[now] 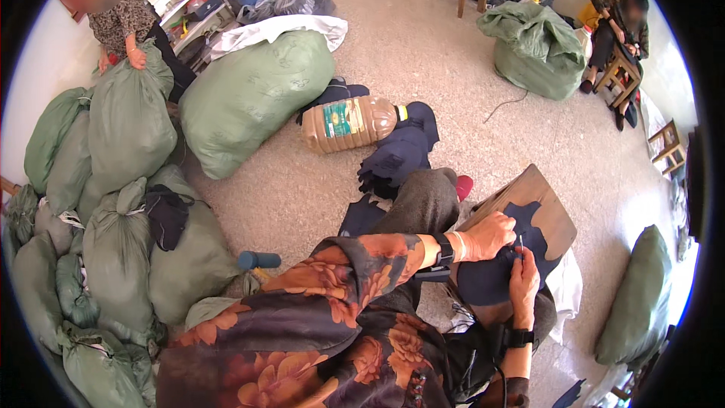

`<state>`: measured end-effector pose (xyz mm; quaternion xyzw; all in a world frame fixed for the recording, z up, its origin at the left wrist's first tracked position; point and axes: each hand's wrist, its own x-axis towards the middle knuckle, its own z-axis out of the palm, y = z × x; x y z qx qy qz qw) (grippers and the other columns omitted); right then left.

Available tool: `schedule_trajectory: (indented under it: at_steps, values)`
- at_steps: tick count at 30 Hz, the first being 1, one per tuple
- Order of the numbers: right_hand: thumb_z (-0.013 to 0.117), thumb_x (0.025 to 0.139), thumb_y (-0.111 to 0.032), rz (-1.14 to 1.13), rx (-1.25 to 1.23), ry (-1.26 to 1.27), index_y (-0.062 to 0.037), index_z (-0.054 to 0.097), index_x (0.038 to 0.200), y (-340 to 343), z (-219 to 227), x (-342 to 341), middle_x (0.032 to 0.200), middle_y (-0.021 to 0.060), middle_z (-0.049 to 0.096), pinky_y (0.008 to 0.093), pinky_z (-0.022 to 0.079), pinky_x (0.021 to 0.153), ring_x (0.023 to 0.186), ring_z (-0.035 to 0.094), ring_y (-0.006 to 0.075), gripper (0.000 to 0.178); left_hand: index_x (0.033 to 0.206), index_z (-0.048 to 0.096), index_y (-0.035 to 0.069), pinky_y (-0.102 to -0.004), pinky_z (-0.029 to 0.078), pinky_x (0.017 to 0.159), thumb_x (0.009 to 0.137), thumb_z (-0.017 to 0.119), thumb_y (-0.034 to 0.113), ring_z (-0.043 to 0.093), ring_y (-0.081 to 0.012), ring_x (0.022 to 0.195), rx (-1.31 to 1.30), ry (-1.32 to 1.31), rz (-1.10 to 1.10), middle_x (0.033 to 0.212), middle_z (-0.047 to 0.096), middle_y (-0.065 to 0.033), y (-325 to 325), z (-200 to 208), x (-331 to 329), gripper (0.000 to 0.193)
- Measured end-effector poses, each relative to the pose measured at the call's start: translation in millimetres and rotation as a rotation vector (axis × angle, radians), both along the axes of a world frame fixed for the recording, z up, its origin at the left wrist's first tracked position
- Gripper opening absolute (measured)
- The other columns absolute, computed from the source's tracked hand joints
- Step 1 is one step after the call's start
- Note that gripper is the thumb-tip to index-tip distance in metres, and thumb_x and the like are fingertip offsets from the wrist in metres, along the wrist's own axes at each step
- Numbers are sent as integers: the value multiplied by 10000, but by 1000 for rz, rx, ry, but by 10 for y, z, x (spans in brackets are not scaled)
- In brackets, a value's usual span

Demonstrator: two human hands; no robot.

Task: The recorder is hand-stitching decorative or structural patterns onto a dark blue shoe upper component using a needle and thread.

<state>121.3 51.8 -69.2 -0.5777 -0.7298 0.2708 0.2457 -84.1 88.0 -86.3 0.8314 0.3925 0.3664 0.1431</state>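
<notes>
A dark navy cut piece of cloth point(483, 281) lies over a wooden board or stool top point(555, 215) in front of my knees. My left hand point(487, 238) is closed at the cloth's upper part, its fingertips pinched on the fabric. Just below it, my right hand point(523, 281) is closed round a slim, light-tipped tool point(520, 242) that points up over the cloth. Most of the tool is hidden by the fingers, so its kind cannot be made out. Both wrists wear dark bands.
Stacked navy cloth pieces point(400, 153) lie on the floor beside a large brown-filled plastic bottle point(351, 124). Bulging green sacks point(257, 102) crowd the left; another sack point(638, 298) lies at right. One person point(124, 26) grips a sack; another point(623, 38) sits far right.
</notes>
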Motion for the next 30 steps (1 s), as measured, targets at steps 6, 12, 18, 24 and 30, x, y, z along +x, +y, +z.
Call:
schedule_trajectory:
  at_steps: [6, 12, 18, 24, 30]
  values:
    - [550, 979, -126, -27, 55, 54, -43, 628, 1151, -83, 69, -41, 923, 225, 704, 473, 525, 749, 861, 690, 422, 206, 829, 654, 61, -422, 445, 853, 855, 651, 144, 593, -294, 914, 11, 15, 78, 880, 587, -110, -89, -18, -56, 87]
    - [537, 994, -134, -3, 63, 54, -19, 623, 1088, -30, 60, -53, 920, 218, 694, 459, 522, 768, 878, 685, 405, 172, 815, 636, 64, -410, 418, 877, 876, 618, 160, 589, -273, 917, 34, 175, 67, 874, 577, -94, -54, 31, 5, 115]
    - [538, 995, -119, -15, 72, 93, 0, 631, 1063, -25, 9, -106, 895, 194, 681, 399, 511, 773, 842, 674, 319, 166, 812, 668, 77, -399, 419, 885, 833, 596, 102, 597, -288, 963, 1, 117, 92, 926, 605, -106, -53, 18, -81, 79]
    - [533, 993, -113, -46, -8, 49, -1, 631, 1059, -60, 54, -42, 898, 183, 679, 388, 510, 773, 838, 666, 296, 162, 810, 638, 57, -412, 408, 894, 853, 592, 124, 574, -272, 950, 4, 153, 94, 915, 569, -102, -93, 34, 40, 93]
    - [564, 1009, -211, -97, -34, 33, -71, 660, 1058, -72, 67, -32, 892, 215, 687, 453, 517, 709, 830, 675, 408, 177, 814, 686, 101, -447, 464, 812, 800, 675, 208, 599, -297, 904, 71, 63, 9, 860, 599, -90, 5, 4, 11, 108]
